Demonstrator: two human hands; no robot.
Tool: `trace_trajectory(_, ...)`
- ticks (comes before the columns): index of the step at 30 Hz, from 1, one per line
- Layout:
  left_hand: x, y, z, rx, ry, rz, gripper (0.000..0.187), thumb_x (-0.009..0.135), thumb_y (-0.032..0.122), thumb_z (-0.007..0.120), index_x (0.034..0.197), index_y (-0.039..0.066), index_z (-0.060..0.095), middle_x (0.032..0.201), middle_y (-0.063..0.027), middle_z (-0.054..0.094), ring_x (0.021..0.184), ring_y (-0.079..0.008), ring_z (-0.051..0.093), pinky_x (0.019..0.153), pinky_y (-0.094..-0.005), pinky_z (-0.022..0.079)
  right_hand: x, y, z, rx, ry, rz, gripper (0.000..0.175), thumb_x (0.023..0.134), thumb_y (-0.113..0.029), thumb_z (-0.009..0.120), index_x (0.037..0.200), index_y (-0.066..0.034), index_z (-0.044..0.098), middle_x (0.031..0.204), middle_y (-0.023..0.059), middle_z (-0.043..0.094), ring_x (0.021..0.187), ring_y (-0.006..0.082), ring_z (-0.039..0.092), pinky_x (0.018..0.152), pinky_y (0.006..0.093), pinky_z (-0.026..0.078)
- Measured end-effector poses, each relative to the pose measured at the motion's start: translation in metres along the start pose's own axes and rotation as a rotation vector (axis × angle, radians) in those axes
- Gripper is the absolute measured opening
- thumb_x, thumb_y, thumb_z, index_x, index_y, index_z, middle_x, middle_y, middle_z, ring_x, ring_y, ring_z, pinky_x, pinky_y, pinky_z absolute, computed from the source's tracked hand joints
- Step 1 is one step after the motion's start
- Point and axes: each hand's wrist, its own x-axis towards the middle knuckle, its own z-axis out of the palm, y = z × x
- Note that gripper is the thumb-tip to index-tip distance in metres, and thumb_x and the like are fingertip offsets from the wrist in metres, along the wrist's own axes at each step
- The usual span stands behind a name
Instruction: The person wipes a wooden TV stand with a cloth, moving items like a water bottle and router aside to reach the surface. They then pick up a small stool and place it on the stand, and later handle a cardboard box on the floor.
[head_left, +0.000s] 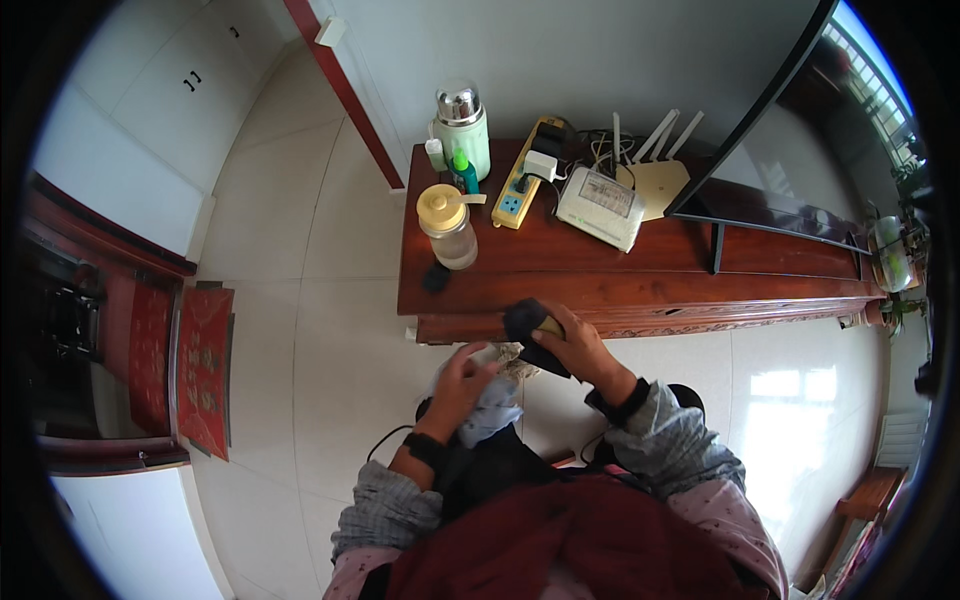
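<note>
In my right hand (592, 352) is a dark, soft-looking item (523, 319) with a tan or olive patch; its exact kind is unclear. It hangs just in front of the cabinet's front edge, a dark flap drooping below my fingers. My left hand (461, 386) is a little lower and to the left, fingers bent, over a pale grey-blue cloth (495, 412) near my lap. Whether those fingers grip the cloth is not clear. A beige, ruffled piece (517, 364) shows between the hands.
On the reddish wooden cabinet (510, 259) are a yellow-lidded jar (450, 232), a small black item (436, 278), a mint vacuum flask (465, 135), a green-capped bottle (463, 174), a power strip (517, 199), a white router box (600, 206) and a television (795, 150). A red mat (204, 367) lies left.
</note>
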Motion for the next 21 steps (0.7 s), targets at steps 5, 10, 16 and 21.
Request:
trace_trajectory(5,0.014,0.026,0.073,-0.402,-0.13,-0.037,0.058,0.098,0.046,0.059,0.135,0.003,0.049,0.111,-0.0043,0.063,0.104,-0.0118,0.057,0.091,-0.0279,0.047,-0.051,-0.022,0.011,-0.176,0.032,0.03,0.061,0.087,-0.022,0.071,0.138,0.0,0.047,0.136,0.0263,0.052,0.124,0.042,0.053,0.103,0.044,0.045)
trace_trajectory(10,0.007,0.027,0.088,-0.722,-0.085,-0.291,0.049,0.102,0.052,0.047,0.12,0.008,0.061,0.11,-0.0027,0.065,0.1,-0.014,0.062,0.091,-0.03,0.05,-0.098,-0.04,-0.006,-0.262,-0.029,-0.014,0.07,0.083,-0.027,0.078,0.142,-0.0065,0.047,0.147,0.0234,0.041,0.134,0.0428,0.043,0.109,0.0468,0.041)
trace_trajectory(16,0.006,0.025,0.108,-1.283,-0.142,-0.504,0.044,0.101,0.05,0.051,0.119,0.01,0.059,0.109,-0.0032,0.067,0.09,-0.0167,0.068,0.078,-0.0323,0.058,-0.125,-0.034,0.015,-0.177,-0.042,0.194,0.09,0.072,-0.036,0.087,0.145,-0.0102,0.042,0.154,0.0288,0.021,0.139,0.0472,0.035,0.108,0.0496,0.042)
trace_trajectory(21,0.001,0.029,0.091,-1.296,-0.124,-0.083,0.041,0.101,0.044,0.054,0.123,0.01,0.059,0.123,-0.0067,0.065,0.114,-0.0226,0.062,0.104,-0.0414,0.048,-0.103,-0.016,0.006,0.12,0.079,0.17,0.047,0.082,-0.001,0.07,0.126,-0.0083,0.059,0.127,0.0183,0.058,0.12,0.0315,0.058,0.097,0.0402,0.05)
